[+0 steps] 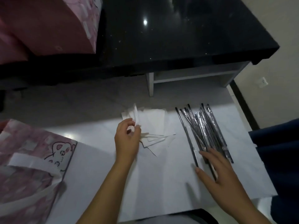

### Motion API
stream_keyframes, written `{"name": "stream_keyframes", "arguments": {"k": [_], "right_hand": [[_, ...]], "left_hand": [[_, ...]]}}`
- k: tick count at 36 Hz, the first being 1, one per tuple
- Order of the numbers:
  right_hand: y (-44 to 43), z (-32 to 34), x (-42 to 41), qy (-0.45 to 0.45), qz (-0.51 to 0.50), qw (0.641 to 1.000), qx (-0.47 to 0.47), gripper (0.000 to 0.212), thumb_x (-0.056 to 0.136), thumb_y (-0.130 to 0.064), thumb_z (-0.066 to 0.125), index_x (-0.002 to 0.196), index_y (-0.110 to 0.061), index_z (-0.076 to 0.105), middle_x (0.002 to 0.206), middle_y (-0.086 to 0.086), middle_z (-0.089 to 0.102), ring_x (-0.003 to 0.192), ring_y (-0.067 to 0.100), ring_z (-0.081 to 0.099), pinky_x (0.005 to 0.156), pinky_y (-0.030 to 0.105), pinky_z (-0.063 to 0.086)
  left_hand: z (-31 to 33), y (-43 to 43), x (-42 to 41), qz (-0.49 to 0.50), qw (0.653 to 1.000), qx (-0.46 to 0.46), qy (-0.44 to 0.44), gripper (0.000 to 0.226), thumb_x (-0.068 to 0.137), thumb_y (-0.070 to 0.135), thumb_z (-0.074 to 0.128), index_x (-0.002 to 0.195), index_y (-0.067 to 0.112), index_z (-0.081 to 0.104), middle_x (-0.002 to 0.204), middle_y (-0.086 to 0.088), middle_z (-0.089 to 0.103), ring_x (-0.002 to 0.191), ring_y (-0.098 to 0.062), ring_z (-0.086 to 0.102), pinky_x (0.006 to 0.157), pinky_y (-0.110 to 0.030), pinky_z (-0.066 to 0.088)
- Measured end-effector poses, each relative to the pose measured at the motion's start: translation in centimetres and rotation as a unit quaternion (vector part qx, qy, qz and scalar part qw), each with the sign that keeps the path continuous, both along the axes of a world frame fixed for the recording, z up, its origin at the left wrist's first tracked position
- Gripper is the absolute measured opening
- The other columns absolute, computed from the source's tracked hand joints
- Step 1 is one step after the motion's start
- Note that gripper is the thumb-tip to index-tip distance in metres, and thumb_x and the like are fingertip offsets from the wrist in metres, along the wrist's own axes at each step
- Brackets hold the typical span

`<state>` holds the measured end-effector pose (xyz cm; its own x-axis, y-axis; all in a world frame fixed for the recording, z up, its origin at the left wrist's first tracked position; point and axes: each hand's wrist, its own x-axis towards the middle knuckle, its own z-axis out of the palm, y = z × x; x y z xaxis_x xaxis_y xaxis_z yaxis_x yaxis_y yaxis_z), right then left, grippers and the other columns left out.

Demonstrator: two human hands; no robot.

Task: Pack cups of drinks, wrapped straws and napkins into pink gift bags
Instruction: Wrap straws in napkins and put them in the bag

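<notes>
A fanned stack of white napkins (153, 122) lies on a white sheet on the floor. My left hand (127, 139) pinches one napkin at the stack's left end and lifts its edge. To the right lies a pile of several black wrapped straws (203, 126). My right hand (215, 168) rests flat on the near ends of the straws, fingers spread; it grips none that I can see. A pink gift bag (29, 167) with a cartoon animal print and a white handle stands at the lower left.
A black glossy table (178, 38) fills the upper half, with a white shelf (191, 76) under it. More pink bags (48, 26) sit on it at the upper left. A dark blue cloth (278, 151) lies at the right edge. The white sheet (161, 183) covers the floor.
</notes>
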<state>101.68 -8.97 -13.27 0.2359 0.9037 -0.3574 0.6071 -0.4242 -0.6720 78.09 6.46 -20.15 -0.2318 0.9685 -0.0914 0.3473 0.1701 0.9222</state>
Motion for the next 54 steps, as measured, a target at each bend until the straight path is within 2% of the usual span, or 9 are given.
{"name": "stream_keyframes", "arguments": {"k": [8,16,22,27,34,39,46,49,54], "right_hand": [[4.1,0.2,0.5,0.078,0.066,0.993,0.052,0.04,0.088,-0.04,0.066,0.125,-0.05,0.055,0.141,-0.036,0.038,0.131,-0.02,0.029,0.108,0.022,0.029],[7.7,2.8,2.3,0.363,0.065,0.929,-0.028,0.059,0.068,-0.041,0.08,0.124,-0.047,0.061,0.124,-0.021,0.065,0.116,-0.001,0.061,0.092,0.023,0.052],[8.2,3.2,3.9,0.511,0.009,0.853,-0.107,0.029,0.074,-0.028,0.077,0.099,-0.016,0.078,0.108,0.01,0.075,0.096,0.022,0.071,0.081,0.034,0.058],[8.1,3.2,5.7,0.502,-0.038,0.86,-0.081,0.019,0.073,-0.024,0.072,0.086,-0.015,0.081,0.089,0.006,0.077,0.074,0.012,0.072,0.057,0.018,0.053],[8.8,2.6,7.5,0.475,-0.032,0.878,-0.05,0.012,0.088,-0.009,0.068,0.094,-0.008,0.078,0.097,0.015,0.076,0.083,0.022,0.072,0.07,0.026,0.058],[9.5,2.6,7.5,0.457,0.018,0.887,-0.063,0.023,0.072,-0.018,0.076,0.094,-0.015,0.079,0.09,0.007,0.076,0.079,0.015,0.07,0.07,0.025,0.055],[10.0,1.7,8.2,0.336,0.091,0.937,-0.03,0.016,0.083,-0.009,0.075,0.082,-0.024,0.081,0.079,0.005,0.075,0.066,0.009,0.063,0.063,0.022,0.051],[9.7,1.3,8.9,0.286,0.103,0.953,0.001,0.019,0.085,-0.013,0.074,0.081,-0.03,0.08,0.075,0.001,0.071,0.05,0.007,0.054,0.048,0.022,0.046],[8.8,0.4,10.0,0.22,0.116,0.968,0.016,0.016,0.085,-0.013,0.074,0.079,-0.027,0.077,0.074,-0.007,0.068,0.052,0.008,0.056,0.048,0.019,0.044]], "left_hand": [[4.7,-1.1,-0.1,0.053,0.958,-0.09,-0.266,0.007,0.075,0.022,0.057,0.077,0.018,0.062,0.08,0.0,0.063,0.073,-0.016,0.057,0.063,-0.027,0.046],[8.6,-6.1,3.0,-0.065,0.877,-0.148,-0.453,0.022,0.079,0.017,0.051,0.098,0.006,0.057,0.106,-0.018,0.057,0.097,-0.031,0.054,0.076,-0.038,0.045],[9.6,-8.6,6.8,-0.091,0.889,-0.183,-0.41,0.024,0.079,0.023,0.06,0.097,0.006,0.06,0.099,-0.017,0.056,0.091,-0.03,0.053,0.069,-0.037,0.042],[10.0,-8.9,8.7,-0.07,0.881,-0.185,-0.43,0.021,0.084,0.021,0.06,0.101,0.013,0.07,0.106,-0.01,0.068,0.095,-0.023,0.066,0.073,-0.031,0.055],[10.2,-8.5,10.7,-0.097,0.93,-0.169,-0.312,0.023,0.09,0.016,0.072,0.11,0.024,0.073,0.112,-0.009,0.075,0.097,-0.024,0.073,0.072,-0.028,0.057],[9.4,-8.1,11.0,-0.047,0.959,-0.152,-0.234,0.017,0.09,0.005,0.071,0.097,0.019,0.076,0.094,-0.008,0.078,0.083,-0.017,0.073,0.069,-0.024,0.056],[8.1,-7.6,9.2,-0.118,0.949,-0.188,-0.225,0.015,0.09,0.015,0.073,0.102,0.022,0.077,0.1,-0.006,0.077,0.091,-0.018,0.072,0.079,-0.03,0.059],[6.7,-6.4,7.9,-0.052,0.953,-0.166,-0.247,0.017,0.091,0.022,0.071,0.107,0.018,0.075,0.106,-0.007,0.076,0.102,-0.024,0.072,0.089,-0.036,0.059],[2.7,-3.4,5.6,0.064,0.988,-0.135,0.032,0.016,0.091,0.024,0.072,0.107,0.027,0.07,0.102,0.012,0.071,0.096,-0.008,0.067,0.09,-0.031,0.056]]}}
